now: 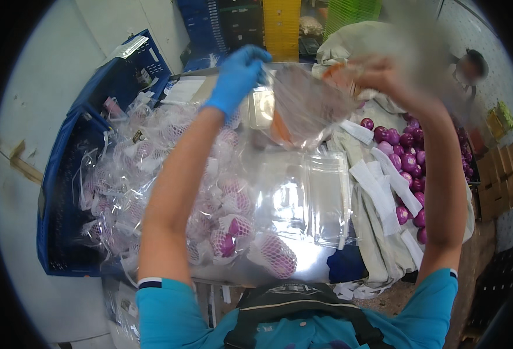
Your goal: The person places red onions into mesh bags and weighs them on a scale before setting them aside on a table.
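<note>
A clear plastic bag (311,104) with something orange in its lower part hangs between my two hands above the far side of the metal table. My left hand (243,74), in a blue glove, grips its upper left edge. The right hand (365,76), blurred, is at the upper right, closed around an orange item (337,74) beside the bag; what it is I cannot tell. Below lies a stack of flat clear plastic bags (282,187). A net-wrapped bundle of purple onions (276,257) rests near the front edge.
Bagged, net-wrapped onions (151,161) are heaped at left, against a blue plastic crate (55,209). Loose purple onions (408,161) and white foam net sleeves (376,192) lie on cloth at right. Behind stand stacked yellow crates (281,30). A person (470,70) is at far right.
</note>
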{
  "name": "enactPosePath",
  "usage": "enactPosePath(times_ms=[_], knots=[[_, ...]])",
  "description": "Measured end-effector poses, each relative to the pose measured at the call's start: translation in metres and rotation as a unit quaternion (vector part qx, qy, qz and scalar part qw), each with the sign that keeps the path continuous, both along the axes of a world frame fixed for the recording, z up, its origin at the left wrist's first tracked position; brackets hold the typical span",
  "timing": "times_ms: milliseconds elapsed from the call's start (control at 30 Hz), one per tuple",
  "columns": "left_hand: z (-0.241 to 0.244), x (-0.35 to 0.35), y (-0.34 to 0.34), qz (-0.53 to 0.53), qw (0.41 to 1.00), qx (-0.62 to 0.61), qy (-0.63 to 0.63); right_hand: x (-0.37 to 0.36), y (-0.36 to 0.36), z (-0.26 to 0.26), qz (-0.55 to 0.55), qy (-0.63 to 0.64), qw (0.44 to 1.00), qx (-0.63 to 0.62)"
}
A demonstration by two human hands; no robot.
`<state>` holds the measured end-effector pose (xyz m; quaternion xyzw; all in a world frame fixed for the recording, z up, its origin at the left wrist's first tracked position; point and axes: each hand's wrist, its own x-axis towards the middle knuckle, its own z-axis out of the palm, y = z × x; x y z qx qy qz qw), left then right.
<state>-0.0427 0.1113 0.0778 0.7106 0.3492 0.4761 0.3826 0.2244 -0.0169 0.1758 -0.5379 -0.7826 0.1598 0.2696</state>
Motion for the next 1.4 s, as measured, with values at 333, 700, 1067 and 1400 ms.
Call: enactPosePath(times_ms=[333, 700, 1067, 1400], knots=[[0.033, -0.09, 0.167, 0.142, 0.965, 0.197, 0.094, -0.006, -0.018, 0.043, -0.144, -0.022, 0.986, 0.078], [-0.082, -0.311, 0.224, 0.208, 0.937, 0.125, 0.253, 0.069, -0.145, -0.282, -0.283, 0.058, 0.855, -0.43], [-0.197, -0.374, 0.19, 0.144, 0.883, 0.129, 0.428, -0.171, -0.199, -0.38, 0.029, -0.056, 0.982, -0.178], [-0.134, -0.101, -0.242, -0.157, 0.828, -0.252, 0.475, -0.125, -0.173, -0.401, -0.036, 0.23, 0.923, -0.307]])
